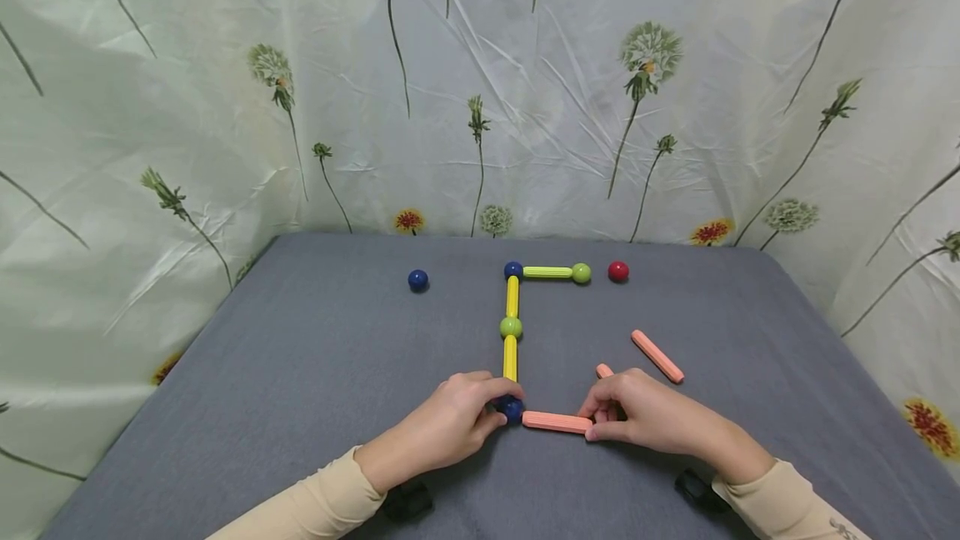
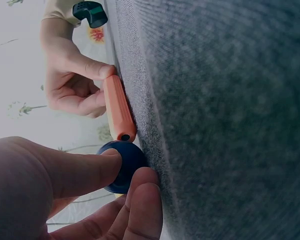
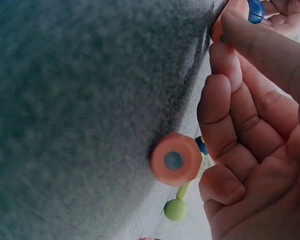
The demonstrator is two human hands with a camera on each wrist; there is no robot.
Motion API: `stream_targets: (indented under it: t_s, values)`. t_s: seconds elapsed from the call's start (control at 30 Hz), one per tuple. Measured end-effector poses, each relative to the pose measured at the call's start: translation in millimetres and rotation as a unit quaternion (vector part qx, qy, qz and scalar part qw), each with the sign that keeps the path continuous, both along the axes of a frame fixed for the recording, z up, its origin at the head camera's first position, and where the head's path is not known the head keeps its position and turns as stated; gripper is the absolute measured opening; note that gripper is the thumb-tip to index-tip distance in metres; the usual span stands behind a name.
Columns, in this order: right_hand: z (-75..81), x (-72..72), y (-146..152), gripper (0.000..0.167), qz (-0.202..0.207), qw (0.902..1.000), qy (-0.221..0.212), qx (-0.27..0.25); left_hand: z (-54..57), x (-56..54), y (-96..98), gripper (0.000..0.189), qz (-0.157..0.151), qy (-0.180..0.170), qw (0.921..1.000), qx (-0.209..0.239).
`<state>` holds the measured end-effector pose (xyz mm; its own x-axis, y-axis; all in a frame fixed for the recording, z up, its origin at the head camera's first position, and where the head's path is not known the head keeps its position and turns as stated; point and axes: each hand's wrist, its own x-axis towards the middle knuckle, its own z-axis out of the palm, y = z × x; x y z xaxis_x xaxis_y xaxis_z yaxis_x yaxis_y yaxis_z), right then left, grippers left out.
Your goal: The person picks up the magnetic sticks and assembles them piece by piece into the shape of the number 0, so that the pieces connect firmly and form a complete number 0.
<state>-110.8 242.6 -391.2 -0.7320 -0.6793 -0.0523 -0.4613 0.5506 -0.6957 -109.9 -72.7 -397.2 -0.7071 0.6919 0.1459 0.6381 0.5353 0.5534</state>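
My left hand [image 1: 463, 413] pinches a dark blue ball [image 2: 126, 167] between thumb and fingers at the near end of a yellow stick [image 1: 511, 357]. My right hand [image 1: 654, 412] pinches the right end of an orange-pink stick [image 1: 557, 422] with thumb and fingertips. The stick lies level, its left end right at the blue ball; a dark round tip shows there in the left wrist view. From the held ball, the yellow stick leads back to a green ball [image 1: 511, 327], a second yellow stick [image 1: 512, 297] and another blue ball [image 1: 513, 271].
A lime stick [image 1: 547, 272] with a green ball [image 1: 581, 273] extends right from the far blue ball. Loose are a red ball [image 1: 618, 272], a blue ball [image 1: 417, 280] and an orange-pink stick [image 1: 657, 357]. Another orange-pink stick [image 1: 603, 371] is partly hidden behind my right hand.
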Motion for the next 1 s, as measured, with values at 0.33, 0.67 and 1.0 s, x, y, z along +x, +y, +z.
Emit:
stream_targets:
  t_s: [0.33, 0.67, 1.0]
  values:
    - [-0.1, -0.2, 0, 0.005, 0.005, 0.9991, 0.042, -0.004, 0.7, 0.4, -0.6, 0.029, -0.002, 0.003, 1.0, 0.009]
    - [2.0, -1.5, 3, 0.011, -0.021, 0.9962, 0.085, 0.002, 0.0, 1.0, -0.2, 0.028, 0.0, 0.001, 0.9999, 0.011]
    - [9.6, -5.9, 21, 0.017, -0.102, 0.988, 0.11, 0.038, -2.0, -0.1, -1.1, 0.028, 0.002, -0.001, 1.0, 0.009]
